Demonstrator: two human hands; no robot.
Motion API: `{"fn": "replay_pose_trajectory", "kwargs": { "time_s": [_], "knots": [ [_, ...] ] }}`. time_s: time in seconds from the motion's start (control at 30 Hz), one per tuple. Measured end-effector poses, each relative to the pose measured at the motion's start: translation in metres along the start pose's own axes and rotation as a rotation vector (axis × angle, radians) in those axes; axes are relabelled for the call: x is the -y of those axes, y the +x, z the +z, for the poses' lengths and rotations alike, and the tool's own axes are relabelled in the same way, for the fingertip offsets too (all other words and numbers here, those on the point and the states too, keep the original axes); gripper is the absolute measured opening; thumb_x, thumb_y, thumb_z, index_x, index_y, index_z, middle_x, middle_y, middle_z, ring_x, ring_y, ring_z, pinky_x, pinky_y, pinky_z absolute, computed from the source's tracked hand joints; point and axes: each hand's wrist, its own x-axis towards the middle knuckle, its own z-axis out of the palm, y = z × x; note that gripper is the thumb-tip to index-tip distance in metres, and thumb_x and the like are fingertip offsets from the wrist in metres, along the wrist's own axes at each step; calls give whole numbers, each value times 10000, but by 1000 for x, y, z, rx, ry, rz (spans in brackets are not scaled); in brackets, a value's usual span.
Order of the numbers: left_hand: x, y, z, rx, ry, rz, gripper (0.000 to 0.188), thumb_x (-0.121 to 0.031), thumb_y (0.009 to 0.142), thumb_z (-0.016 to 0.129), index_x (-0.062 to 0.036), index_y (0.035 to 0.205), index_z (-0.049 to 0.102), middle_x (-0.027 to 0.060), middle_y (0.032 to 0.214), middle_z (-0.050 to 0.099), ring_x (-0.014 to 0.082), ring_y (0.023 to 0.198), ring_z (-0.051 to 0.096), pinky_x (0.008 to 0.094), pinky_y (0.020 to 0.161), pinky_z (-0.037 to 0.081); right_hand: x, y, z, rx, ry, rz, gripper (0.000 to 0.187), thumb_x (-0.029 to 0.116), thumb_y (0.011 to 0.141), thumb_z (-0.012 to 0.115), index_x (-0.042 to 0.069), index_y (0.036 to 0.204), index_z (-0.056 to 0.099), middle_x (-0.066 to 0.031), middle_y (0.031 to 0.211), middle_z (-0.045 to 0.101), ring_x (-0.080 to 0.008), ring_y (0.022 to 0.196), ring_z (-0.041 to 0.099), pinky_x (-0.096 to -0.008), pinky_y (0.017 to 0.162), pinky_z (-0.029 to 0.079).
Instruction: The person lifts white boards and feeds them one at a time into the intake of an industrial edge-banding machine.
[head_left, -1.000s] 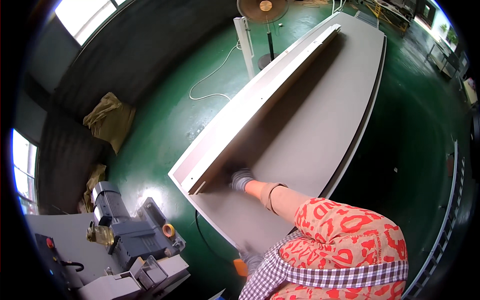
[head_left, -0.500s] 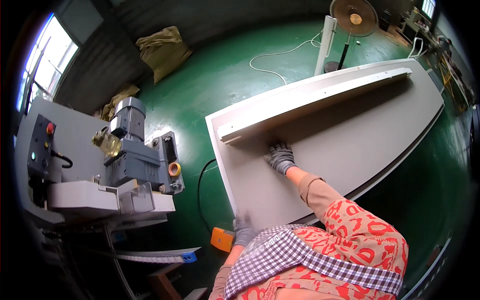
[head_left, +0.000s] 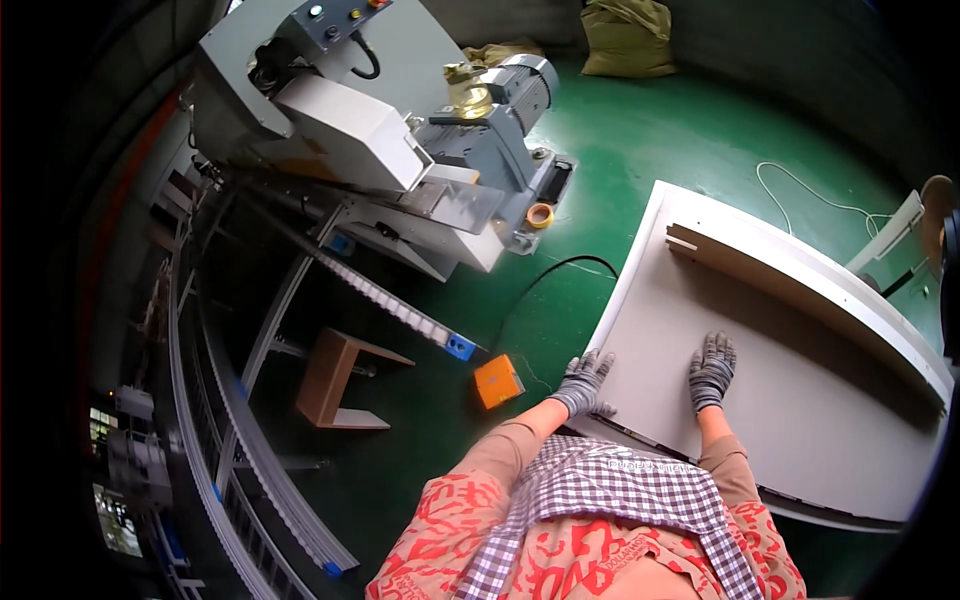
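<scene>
Beyond the panel (head_left: 645, 380), a jar (head_left: 466, 86) holds yellowish liquid (head_left: 473, 102).

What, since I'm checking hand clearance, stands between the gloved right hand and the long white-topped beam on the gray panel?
Nothing visible does. The gloved right hand lies palm down on the gray panel; only that panel's partly shadowed surface separates it from the white-topped beam.

Your wide head view looks down and forward, close above your apron (head_left: 610, 485), covering the panel (head_left: 790, 400) at near right and the machine (head_left: 350, 125) at far left.
</scene>
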Motion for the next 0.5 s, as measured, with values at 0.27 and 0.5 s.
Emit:
{"fn": "replay_pose_trajectory", "kwargs": {
  "time_s": [0.27,0.5],
  "knots": [
    [3,-4,17,-210,176,331,908,-657,914,474,-88,1586,251,199,1666,141,360,1556,72,532,1244,4,-21,-64,-12,-7,-56,65,527,271,966,510,76,1455,518,-177,1551,438,-351,1462,358,-474,1238,199],
    [17,-14,16,-202,177,420,863,-619,931,486,-96,1582,271,180,1663,172,352,1551,112,519,1252,25,-7,-101,-20,4,-84,139,524,251,968,491,57,1454,516,-198,1555,423,-357,1461,358,-482,1237,200]
  ]
}}
